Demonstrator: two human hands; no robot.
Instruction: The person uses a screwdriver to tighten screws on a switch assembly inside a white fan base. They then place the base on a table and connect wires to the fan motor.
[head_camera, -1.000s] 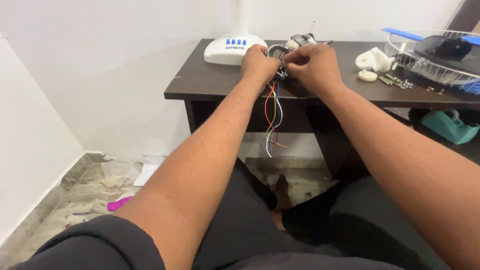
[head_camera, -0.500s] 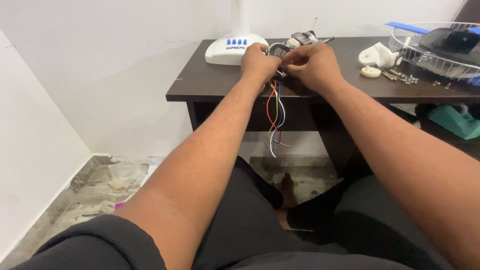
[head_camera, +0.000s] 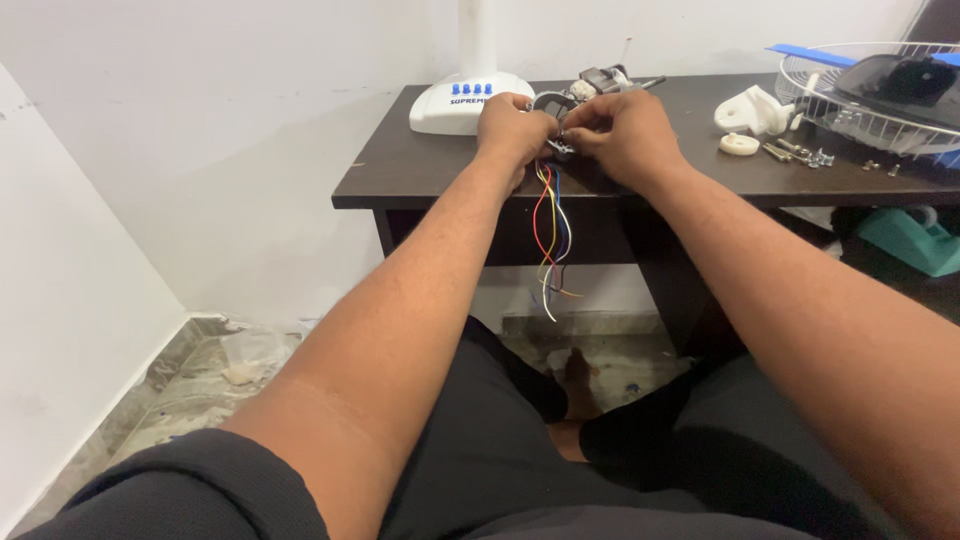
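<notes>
Your left hand (head_camera: 512, 125) and right hand (head_camera: 622, 130) are drawn together at the bench (head_camera: 420, 170) edge, both pinched on a small grey motor part (head_camera: 553, 108) between them. Its coloured wires (head_camera: 548, 235) hang from just under your fingers, down past the edge toward your lap. The risk as I judge it: tug or twist too hard and a thin lead could pull loose, since the bundle dangles unsupported. Loose screws (head_camera: 800, 155) lie well to the right of your right hand, near the wire fan guard (head_camera: 860, 95); a sweep could scatter them. The white fan base (head_camera: 455, 100) sits just left of your left hand.
</notes>
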